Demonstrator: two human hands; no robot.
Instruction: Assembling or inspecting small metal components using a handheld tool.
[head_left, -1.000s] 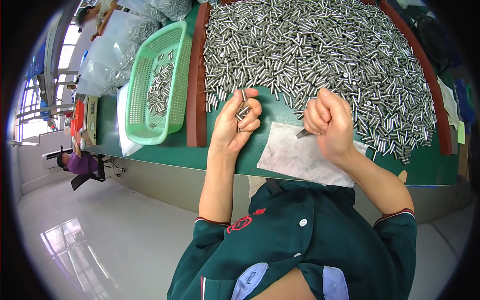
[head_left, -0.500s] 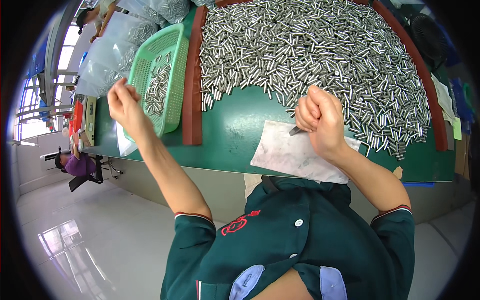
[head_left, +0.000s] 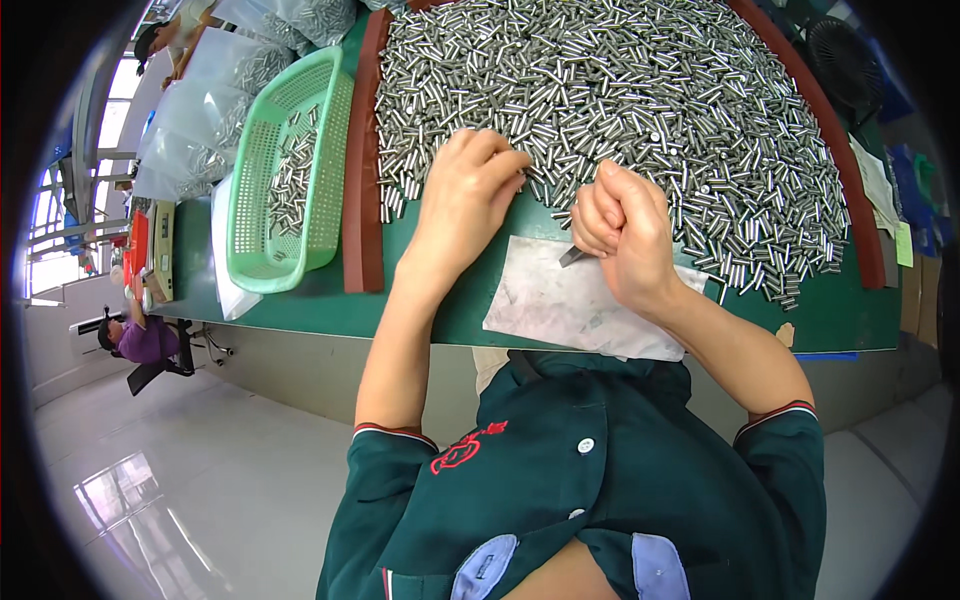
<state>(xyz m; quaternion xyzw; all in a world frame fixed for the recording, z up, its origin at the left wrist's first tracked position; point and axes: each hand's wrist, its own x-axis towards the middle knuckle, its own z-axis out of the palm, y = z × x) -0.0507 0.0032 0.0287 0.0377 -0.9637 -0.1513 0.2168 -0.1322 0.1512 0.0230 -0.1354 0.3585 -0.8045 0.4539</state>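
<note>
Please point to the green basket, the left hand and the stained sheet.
Green basket (head_left: 328, 185), head view: its right wall.
Left hand (head_left: 463, 198), head view: its back.
Stained sheet (head_left: 575, 305), head view: its middle.

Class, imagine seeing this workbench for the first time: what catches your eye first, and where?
Probably the broad spread of shiny metal pins, filling the top middle between two red-brown bars. At its near edge is the left hand, while the right hand grips a dark flat piece near a stained white cloth. Left of the spread, a light-green basket holds more pins.
</note>
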